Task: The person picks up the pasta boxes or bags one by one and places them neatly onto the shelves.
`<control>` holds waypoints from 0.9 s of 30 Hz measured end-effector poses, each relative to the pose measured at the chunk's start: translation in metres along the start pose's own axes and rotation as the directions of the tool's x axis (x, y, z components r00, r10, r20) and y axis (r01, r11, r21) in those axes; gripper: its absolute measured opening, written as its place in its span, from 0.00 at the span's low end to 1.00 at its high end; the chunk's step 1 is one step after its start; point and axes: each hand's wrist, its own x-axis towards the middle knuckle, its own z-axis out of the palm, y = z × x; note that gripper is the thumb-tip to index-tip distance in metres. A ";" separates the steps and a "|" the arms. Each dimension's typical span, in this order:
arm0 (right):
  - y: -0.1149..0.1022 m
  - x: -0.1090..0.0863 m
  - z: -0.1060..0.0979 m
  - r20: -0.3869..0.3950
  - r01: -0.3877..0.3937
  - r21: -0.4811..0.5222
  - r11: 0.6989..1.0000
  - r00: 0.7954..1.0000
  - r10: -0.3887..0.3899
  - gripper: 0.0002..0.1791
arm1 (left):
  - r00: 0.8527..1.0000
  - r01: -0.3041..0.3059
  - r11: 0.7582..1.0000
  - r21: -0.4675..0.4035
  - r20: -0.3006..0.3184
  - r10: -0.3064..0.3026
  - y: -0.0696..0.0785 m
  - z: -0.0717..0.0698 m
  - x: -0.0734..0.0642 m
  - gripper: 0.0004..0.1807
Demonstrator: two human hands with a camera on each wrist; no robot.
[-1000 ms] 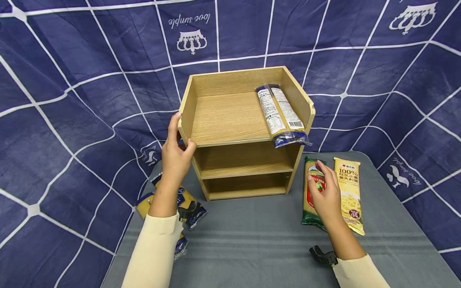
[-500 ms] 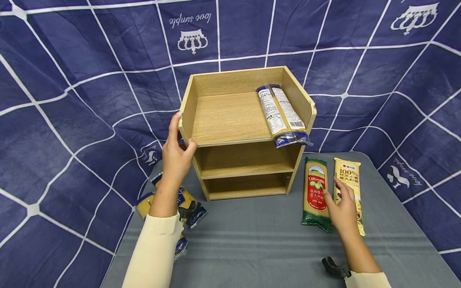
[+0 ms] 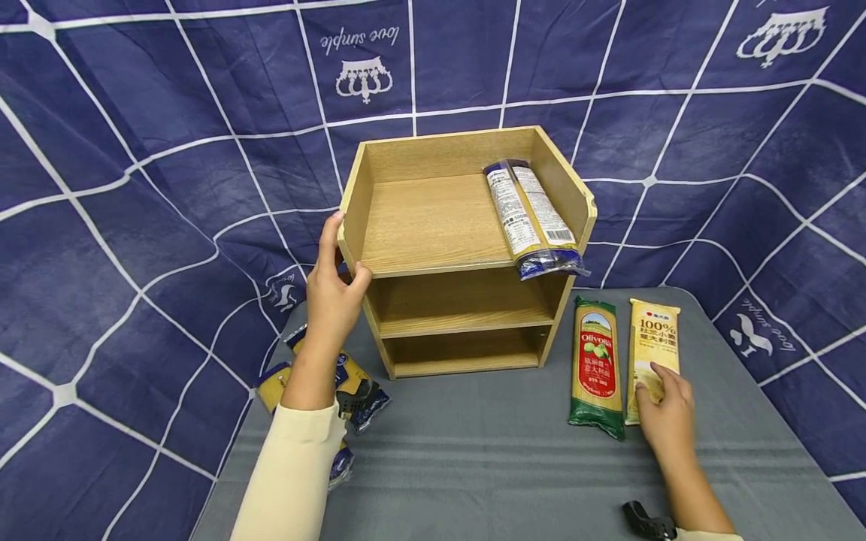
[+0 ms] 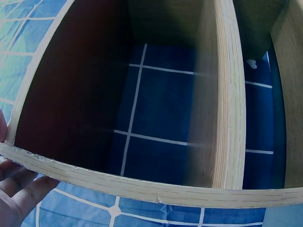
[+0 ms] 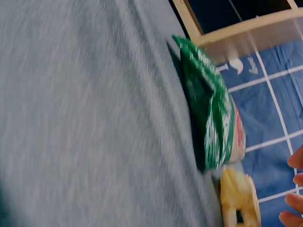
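Note:
My left hand (image 3: 331,300) grips the front left corner of a wooden shelf unit (image 3: 433,225), thumb at the front and fingers along the outer side. In the left wrist view, the fingers (image 4: 28,189) press against the unit's edge. Over the lower part of a yellow pasta packet (image 3: 652,338) hovers my right hand (image 3: 670,413), fingers parted and loosely bent. In the right wrist view they stay apart from the yellow end. Just left lies a green spaghetti packet (image 3: 597,368) with a red label. A clear-and-blue spaghetti packet (image 3: 528,214) rests on the unit's top, against its right wall.
Several blue-and-yellow pasta packets (image 3: 355,383) lie left of the unit, partly hidden by my left forearm. The unit has a middle shelf (image 3: 460,300) and a bottom one (image 3: 467,352). Blue checked cloth (image 3: 203,165) hangs around the grey table (image 3: 473,451).
My right hand has moved right and down, from over the green packet to over the yellow one. The left hand keeps its grip on the unit.

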 end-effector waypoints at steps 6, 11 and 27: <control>0.014 0.000 -0.010 0.001 -0.053 -0.042 0.998 0.999 0.053 0.29 | 1.000 -0.006 1.000 -0.001 -0.007 0.006 -0.001 0.000 -0.002 0.43; 0.021 0.004 -0.016 0.054 -0.130 -0.085 0.988 0.989 0.135 0.33 | 1.000 -0.002 1.000 -0.016 -0.004 0.002 0.000 0.000 -0.001 0.43; 0.040 0.008 -0.018 0.182 -0.218 -0.192 0.957 0.950 0.253 0.47 | 1.000 -0.010 1.000 -0.003 -0.003 0.010 0.001 0.001 -0.001 0.43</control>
